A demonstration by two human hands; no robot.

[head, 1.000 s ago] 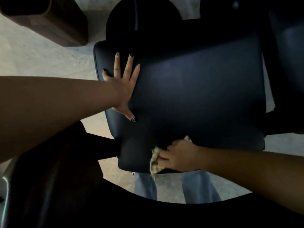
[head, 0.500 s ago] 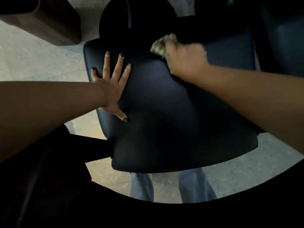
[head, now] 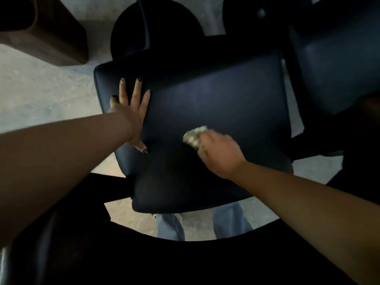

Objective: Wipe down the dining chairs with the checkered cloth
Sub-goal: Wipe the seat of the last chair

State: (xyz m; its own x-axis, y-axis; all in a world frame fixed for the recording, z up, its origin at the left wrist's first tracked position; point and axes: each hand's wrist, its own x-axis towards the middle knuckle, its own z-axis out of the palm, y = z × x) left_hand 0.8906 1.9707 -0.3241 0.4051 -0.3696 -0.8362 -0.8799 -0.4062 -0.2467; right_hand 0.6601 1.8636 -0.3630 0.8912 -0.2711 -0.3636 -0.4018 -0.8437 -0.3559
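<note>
On the dark padded leather chair seat, the bunched pale checkered cloth sits gripped in the right hand; the left hand presses flat, fingers spread.

A pale, speckled floor is seen beneath everything. A dark chair is stood on it at the centre, with a second chair just beside it at the upper right. A brown wooden block is set on the floor at the upper left.
</note>
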